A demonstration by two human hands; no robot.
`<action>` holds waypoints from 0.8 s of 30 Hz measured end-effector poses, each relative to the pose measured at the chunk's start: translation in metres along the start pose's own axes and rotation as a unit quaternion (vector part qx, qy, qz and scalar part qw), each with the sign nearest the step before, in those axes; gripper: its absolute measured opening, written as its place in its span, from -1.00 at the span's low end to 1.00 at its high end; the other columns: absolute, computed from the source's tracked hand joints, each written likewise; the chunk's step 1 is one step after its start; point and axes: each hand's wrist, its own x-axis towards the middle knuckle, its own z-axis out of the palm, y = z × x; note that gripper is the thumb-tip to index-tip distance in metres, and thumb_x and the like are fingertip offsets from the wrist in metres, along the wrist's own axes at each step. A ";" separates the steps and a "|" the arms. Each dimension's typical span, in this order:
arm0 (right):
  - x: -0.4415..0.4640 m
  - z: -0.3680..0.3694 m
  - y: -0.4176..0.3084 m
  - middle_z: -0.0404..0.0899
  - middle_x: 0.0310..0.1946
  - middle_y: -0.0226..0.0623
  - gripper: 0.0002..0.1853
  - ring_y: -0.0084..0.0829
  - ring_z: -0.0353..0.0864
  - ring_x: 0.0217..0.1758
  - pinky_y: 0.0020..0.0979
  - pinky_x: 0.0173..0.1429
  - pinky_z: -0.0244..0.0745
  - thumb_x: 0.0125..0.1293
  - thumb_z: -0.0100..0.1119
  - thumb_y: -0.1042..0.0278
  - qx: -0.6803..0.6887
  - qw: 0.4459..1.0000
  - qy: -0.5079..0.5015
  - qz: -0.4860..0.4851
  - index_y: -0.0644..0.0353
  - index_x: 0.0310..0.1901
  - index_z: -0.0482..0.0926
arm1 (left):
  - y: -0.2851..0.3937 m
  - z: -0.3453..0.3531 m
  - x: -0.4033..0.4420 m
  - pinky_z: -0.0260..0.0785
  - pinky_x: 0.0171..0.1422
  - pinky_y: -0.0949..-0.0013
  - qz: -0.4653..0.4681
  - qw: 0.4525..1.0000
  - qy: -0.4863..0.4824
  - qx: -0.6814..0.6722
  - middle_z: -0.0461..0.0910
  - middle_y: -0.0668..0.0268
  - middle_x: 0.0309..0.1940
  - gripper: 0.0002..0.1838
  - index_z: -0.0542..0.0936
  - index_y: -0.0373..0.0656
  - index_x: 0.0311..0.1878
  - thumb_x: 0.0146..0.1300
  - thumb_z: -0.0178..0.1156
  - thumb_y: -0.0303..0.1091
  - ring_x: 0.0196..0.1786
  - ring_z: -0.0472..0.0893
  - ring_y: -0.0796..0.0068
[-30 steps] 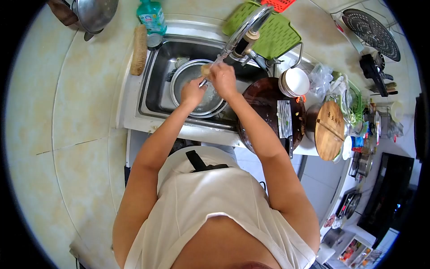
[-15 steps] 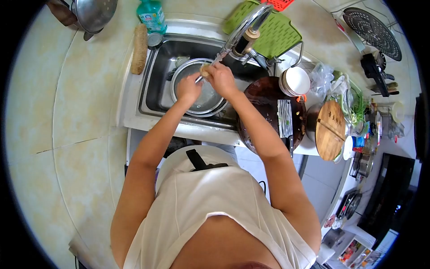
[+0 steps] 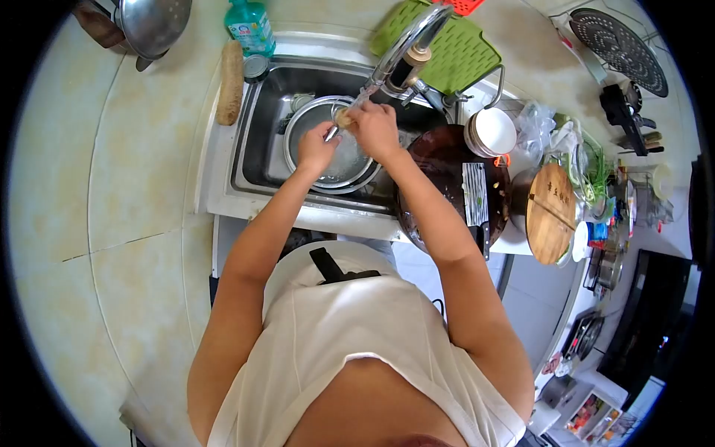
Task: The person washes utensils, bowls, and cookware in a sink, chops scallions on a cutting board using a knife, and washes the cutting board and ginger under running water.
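Over the sink (image 3: 249,167), my left hand (image 3: 316,152) is closed around a slim shiny metal-handled tool (image 3: 331,133); its working end is too small to make out. My right hand (image 3: 376,132) pinches a small pale yellowish piece of food (image 3: 343,118) against the tool's far end, and its exact kind is unclear. Water runs from the faucet (image 3: 402,52) onto the fingers of my right hand. Beneath both hands sits a round metal basin (image 3: 296,160) holding some water.
Right of the sink, a cleaver (image 3: 474,195) lies on a dark round cutting board (image 3: 439,167), with stacked white bowls (image 3: 494,132) at its far edge. A wooden lid (image 3: 551,214) is farther right. A loofah (image 3: 231,82) and a green soap bottle (image 3: 251,30) stand left.
My left hand has shifted slightly away from the pale piece, and more of the metal handle shows. My right hand has moved a little to the right under the running water.
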 end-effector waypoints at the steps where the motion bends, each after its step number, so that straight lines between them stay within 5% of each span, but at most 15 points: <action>1: 0.001 0.001 0.007 0.53 -0.30 -0.28 -0.83 -0.24 0.55 -0.11 -0.11 0.05 0.28 0.04 0.26 0.34 -0.031 0.999 0.020 0.032 0.04 -0.28 0.63 | -0.009 0.002 0.000 0.42 -0.16 0.26 0.004 1.000 0.009 -0.028 0.67 0.15 -0.31 -0.71 0.60 -0.16 -0.11 0.07 0.31 -0.34 -0.26 0.65 0.22; 4: 0.000 0.000 0.016 0.53 -0.31 -0.22 -0.82 -0.21 0.54 -0.15 -0.09 0.03 0.29 0.03 0.26 0.35 -0.047 0.987 0.083 0.127 0.07 -0.28 0.60 | -0.022 0.003 0.005 0.39 -0.18 0.35 -0.002 0.997 0.017 -0.076 0.65 0.21 -0.36 -0.72 0.58 -0.21 -0.14 0.07 0.31 -0.37 -0.32 0.61 0.39; 7: 0.000 -0.004 -0.002 0.52 -0.30 -0.20 -0.80 -0.18 0.53 -0.15 -0.10 0.02 0.31 0.01 0.26 0.39 0.100 0.989 0.082 0.067 0.09 -0.26 0.60 | -0.032 0.006 0.008 0.37 -0.17 0.40 0.007 0.990 -0.021 -0.137 0.64 0.24 -0.38 -0.72 0.58 -0.23 -0.13 0.07 0.31 -0.40 -0.33 0.58 0.46; 8: 0.000 0.002 -0.007 0.52 -0.29 -0.20 -0.79 -0.15 0.53 -0.17 -0.12 -0.03 0.35 0.01 0.25 0.41 0.089 0.992 0.085 -0.012 0.11 -0.25 0.59 | -0.033 0.009 0.008 0.36 -0.16 0.41 0.001 0.989 -0.027 -0.148 0.64 0.24 -0.37 -0.72 0.58 -0.24 -0.13 0.07 0.31 -0.40 -0.33 0.58 0.46; 11: 0.005 0.013 -0.008 0.52 -0.28 -0.20 -0.78 -0.14 0.53 -0.18 -0.14 -0.04 0.36 0.02 0.25 0.40 0.025 0.994 0.109 0.006 0.12 -0.23 0.59 | -0.028 0.017 0.010 0.33 -0.19 0.48 -0.011 0.984 -0.054 -0.169 0.61 0.31 -0.34 -0.74 0.56 -0.24 -0.11 0.11 0.26 -0.46 -0.32 0.54 0.55; 15: 0.010 0.024 -0.005 0.54 -0.29 -0.22 -0.78 -0.14 0.54 -0.14 -0.16 0.04 0.34 0.05 0.24 0.40 0.053 0.984 0.114 0.127 0.05 -0.20 0.61 | -0.004 0.007 0.000 0.23 -0.40 0.58 -0.067 0.974 -0.096 -0.194 0.52 0.44 -0.33 -0.68 0.50 -0.19 0.03 0.18 0.15 -0.58 -0.40 0.42 0.72; 18: 0.002 0.024 -0.013 0.54 -0.29 -0.22 -0.82 -0.14 0.54 -0.13 -0.16 0.05 0.35 0.08 0.24 0.38 0.085 0.992 0.090 -0.018 0.07 -0.23 0.61 | 0.010 -0.007 0.001 0.20 -0.50 0.54 -0.122 0.946 -0.119 -0.275 0.52 0.42 -0.37 -0.59 0.47 -0.15 0.12 0.16 0.17 -0.56 -0.52 0.40 0.68; 22: 0.004 0.013 0.004 0.50 -0.31 -0.25 -0.79 -0.14 0.53 -0.16 -0.15 0.02 0.36 0.06 0.24 0.37 -0.032 0.992 0.117 0.028 0.09 -0.22 0.58 | 0.020 -0.011 -0.004 0.03 -0.63 0.58 -0.145 0.914 -0.133 -0.356 0.43 0.43 -0.46 -0.51 0.42 -0.08 0.20 0.16 0.15 -0.57 -0.62 0.28 0.73; 24: 0.002 0.012 0.006 0.50 -0.30 -0.24 -0.78 -0.12 0.53 -0.18 -0.14 -0.01 0.38 0.06 0.25 0.39 0.043 0.982 0.133 0.124 0.08 -0.21 0.57 | 0.028 -0.017 -0.005 0.05 -0.63 0.58 -0.145 0.904 -0.142 -0.375 0.42 0.42 -0.47 -0.52 0.42 -0.07 0.20 0.18 0.14 -0.56 -0.62 0.30 0.71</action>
